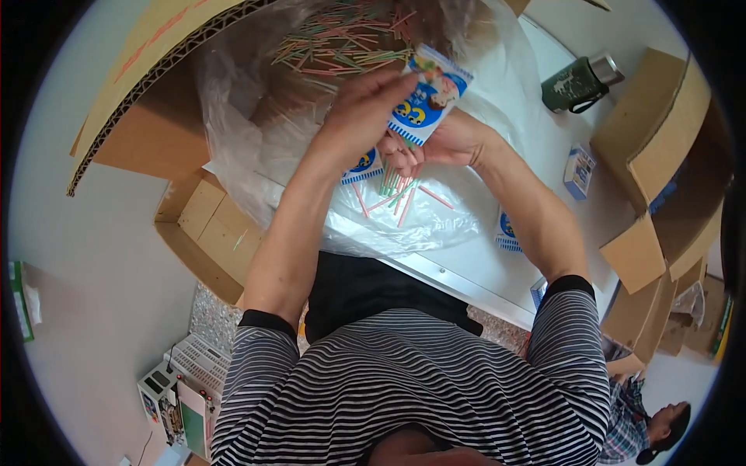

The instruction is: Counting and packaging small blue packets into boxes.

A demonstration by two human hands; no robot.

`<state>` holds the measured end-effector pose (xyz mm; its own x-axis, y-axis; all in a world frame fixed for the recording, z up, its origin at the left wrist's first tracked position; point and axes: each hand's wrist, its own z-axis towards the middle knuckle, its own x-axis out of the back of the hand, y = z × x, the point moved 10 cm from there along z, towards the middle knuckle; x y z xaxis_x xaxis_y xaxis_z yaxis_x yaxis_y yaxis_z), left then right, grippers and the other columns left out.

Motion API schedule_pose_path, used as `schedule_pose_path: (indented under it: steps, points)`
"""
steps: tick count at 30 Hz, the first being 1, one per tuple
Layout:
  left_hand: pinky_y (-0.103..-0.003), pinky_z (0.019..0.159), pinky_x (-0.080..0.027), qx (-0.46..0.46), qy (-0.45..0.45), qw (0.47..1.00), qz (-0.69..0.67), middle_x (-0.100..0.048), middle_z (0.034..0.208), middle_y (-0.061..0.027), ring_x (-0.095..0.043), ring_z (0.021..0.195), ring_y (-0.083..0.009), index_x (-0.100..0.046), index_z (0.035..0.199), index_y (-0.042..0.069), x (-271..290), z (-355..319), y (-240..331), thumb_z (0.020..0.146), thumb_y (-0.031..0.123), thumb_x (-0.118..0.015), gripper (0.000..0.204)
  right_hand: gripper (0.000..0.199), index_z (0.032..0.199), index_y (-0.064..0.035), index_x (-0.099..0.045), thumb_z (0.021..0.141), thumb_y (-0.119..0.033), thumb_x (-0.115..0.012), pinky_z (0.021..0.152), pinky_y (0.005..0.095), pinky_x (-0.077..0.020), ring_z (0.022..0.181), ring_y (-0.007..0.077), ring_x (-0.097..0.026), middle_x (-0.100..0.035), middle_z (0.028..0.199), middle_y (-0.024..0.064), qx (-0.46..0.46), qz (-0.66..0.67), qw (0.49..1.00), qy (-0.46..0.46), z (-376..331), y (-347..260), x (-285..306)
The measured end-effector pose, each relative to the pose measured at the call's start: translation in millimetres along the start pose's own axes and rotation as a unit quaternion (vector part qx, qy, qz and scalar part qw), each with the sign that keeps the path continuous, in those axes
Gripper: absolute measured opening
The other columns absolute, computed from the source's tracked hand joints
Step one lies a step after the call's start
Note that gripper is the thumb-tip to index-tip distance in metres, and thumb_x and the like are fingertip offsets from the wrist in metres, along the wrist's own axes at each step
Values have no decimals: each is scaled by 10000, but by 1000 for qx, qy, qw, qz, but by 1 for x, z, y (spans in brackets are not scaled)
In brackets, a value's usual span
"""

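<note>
My left hand (365, 109) has its fingers pinched on the top edge of a small flat paper packet printed in blue and white with a bright cartoon picture (430, 93), and holds it tilted above the table, its long axis running from upper right down to lower left. Just below it my right hand (439, 144) is closed round a bundle of thin coloured sticks, pink and green (395, 180), whose ends hang down and fan out toward me, so their long axis lies nearly in line with the packet's lower, open-looking end. The packet is touching or all but touching my right fingers; I cannot tell whether the stick tips are already inside it. A few loose sticks lie on the clear plastic sheet (420, 217) beneath, and many more fill the plastic-lined cardboard box (155, 46) beyond my hands. Another such packet (362, 165) lies under my left wrist
</note>
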<state>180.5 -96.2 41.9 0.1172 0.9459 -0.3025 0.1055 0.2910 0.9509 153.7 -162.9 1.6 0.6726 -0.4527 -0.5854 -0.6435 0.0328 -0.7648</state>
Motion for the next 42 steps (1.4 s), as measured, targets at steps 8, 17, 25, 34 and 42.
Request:
schedule_pose_path:
  steps: [8,17,25,34,42]
  points:
    - [-294,690,-547,-103,191,970,-107,-723,970,-58,-670,823,-116,-698,1053,-1,59,-22,4,973,205,-674,222,323,1103,-11,-573,1061,-320,-491,840,327,-539,939,199,-669,-678,1010,113,200,-216,941,166,-27,-31,24]
    - [-252,621,-582,-95,219,948,-209,-735,918,-78,-711,731,-135,-673,994,15,80,-45,-9,933,144,-720,150,277,1177,-14,-529,1080,-267,-472,1006,310,-447,1140,199,-600,-667,1191,131,205,-426,847,244,-38,-13,42]
    - [-219,600,-526,-55,191,975,-95,-746,847,-66,-678,699,-82,-741,934,-17,62,-47,-16,912,117,-747,136,337,1186,3,-518,1079,-312,-462,1071,327,-389,1183,194,-577,-663,1214,147,285,-348,842,299,-58,-66,40]
    - [-185,624,-493,-109,159,980,43,-732,831,-30,-620,693,-31,-730,977,-16,40,-60,-16,965,164,-693,184,269,1177,-10,-498,1093,-238,-383,1160,465,-348,1280,343,-555,-621,1269,248,403,-66,898,161,-56,-91,0]
    - [-196,664,-508,-96,156,982,-56,-739,879,-49,-645,730,-50,-720,1016,-37,35,-61,-30,956,144,-702,191,290,1188,-4,-493,1085,-260,-405,1081,512,-447,1267,378,-565,-619,1260,245,379,18,905,194,-42,-73,-9]
